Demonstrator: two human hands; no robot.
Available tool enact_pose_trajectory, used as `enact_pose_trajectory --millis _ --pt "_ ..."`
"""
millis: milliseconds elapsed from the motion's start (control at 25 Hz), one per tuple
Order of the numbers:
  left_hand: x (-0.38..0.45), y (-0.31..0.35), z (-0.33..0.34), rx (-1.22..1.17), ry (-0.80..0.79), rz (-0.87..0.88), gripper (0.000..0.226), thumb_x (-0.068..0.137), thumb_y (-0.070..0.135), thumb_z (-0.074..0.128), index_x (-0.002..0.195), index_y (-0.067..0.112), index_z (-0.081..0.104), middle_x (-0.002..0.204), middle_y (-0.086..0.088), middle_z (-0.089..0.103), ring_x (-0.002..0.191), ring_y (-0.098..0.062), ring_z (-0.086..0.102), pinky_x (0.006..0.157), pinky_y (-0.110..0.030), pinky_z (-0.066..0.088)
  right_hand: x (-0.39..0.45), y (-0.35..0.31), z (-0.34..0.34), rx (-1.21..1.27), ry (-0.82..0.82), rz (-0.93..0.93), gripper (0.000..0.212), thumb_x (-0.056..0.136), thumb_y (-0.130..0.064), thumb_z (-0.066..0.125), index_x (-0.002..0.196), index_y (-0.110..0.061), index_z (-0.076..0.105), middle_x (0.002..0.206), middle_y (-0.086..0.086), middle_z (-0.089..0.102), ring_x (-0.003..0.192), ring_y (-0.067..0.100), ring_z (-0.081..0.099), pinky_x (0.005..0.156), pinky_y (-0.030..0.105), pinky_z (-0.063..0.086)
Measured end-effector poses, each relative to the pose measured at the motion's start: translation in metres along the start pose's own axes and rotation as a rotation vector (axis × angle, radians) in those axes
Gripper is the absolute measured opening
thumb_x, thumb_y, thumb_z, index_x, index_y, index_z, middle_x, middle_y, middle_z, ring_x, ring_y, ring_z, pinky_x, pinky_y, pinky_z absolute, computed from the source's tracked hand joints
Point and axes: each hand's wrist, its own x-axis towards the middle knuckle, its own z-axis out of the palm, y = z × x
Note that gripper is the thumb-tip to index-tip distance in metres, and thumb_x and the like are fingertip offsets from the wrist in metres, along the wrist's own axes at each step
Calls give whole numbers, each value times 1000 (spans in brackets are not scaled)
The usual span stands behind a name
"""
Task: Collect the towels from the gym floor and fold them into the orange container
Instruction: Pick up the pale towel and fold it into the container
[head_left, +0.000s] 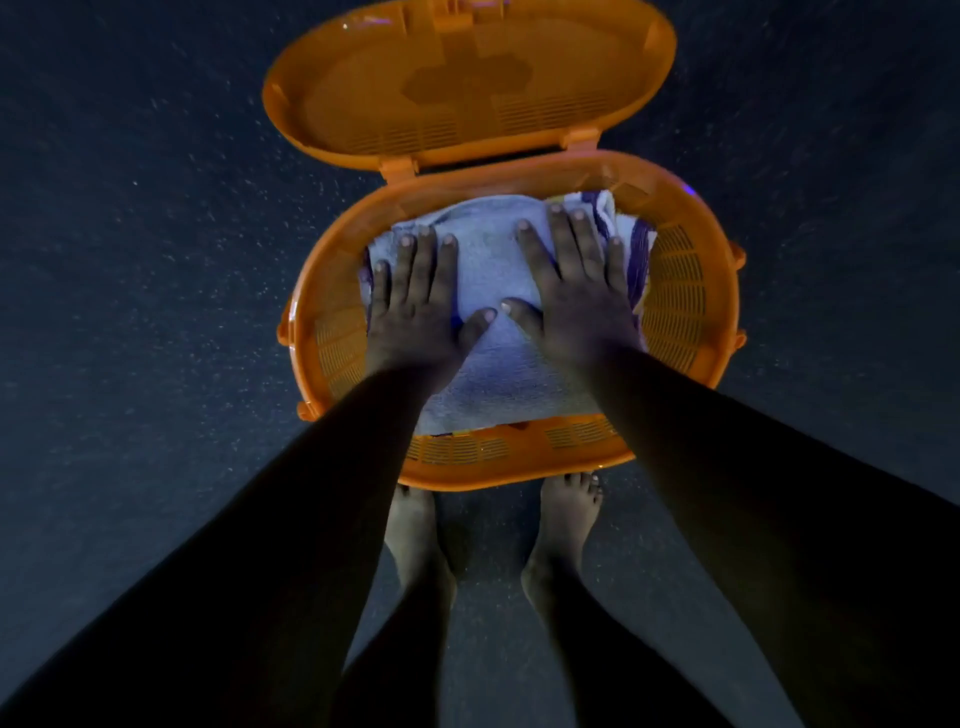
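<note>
An orange slatted container (680, 306) stands on the dark gym floor straight below me. Inside it lies a folded pale blue-white towel (488, 270), with a purple-and-white striped towel (636, 249) showing beneath it at the right. My left hand (421, 306) lies flat on the left half of the top towel, fingers straight and spread. My right hand (576, 291) presses flat on the right half, fingers straight, thumb tips almost meeting in the middle.
The container's orange lid (467, 83) is hinged back and lies open beyond it. My two bare feet (566, 525) stand on the speckled dark floor (156, 260) just at the container's near rim.
</note>
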Motion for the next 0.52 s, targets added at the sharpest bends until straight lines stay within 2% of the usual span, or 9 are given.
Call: enact_pose_trajectory --millis 80,120,240,320,520 --pt "-13 6 -34 -10 -154 8 94 96 72 37 164 16 4 172 -8 -1 158 -26 -4 121 -41 -18 -23 -4 -24 55 -90 50 81 97 -67 36 162 -28 7 170 7 -1 157 28 -2 121 63 13" --pt "-22 12 -57 -14 -234 1 94 97 71 36 164 17 0 172 -7 -5 158 -25 -7 122 -41 -18 -38 -7 -41 79 -145 78 82 97 -66 37 162 -28 6 170 7 -3 157 28 -2 121 63 14" --pt "-59 36 -129 -6 -440 -43 95 96 72 36 163 17 -4 171 -6 -7 158 -23 -7 127 -47 -2 -85 -21 -100 187 -350 189 81 97 -68 32 162 -30 2 170 6 -4 156 30 -1 122 61 11" --pt "-91 62 -198 11 -530 -56 96 94 73 38 163 19 -1 172 -5 -6 158 -24 -5 126 -47 1 -123 -32 -163 288 -442 290 81 97 -70 33 162 -32 2 170 4 -4 157 28 -3 122 59 9" --pt "-184 125 -378 124 -645 19 100 91 78 39 163 22 -2 172 -4 -6 158 -24 -6 126 -52 3 -246 -62 -334 435 -416 448 85 94 -73 34 162 -28 9 170 6 3 156 30 5 120 59 16"
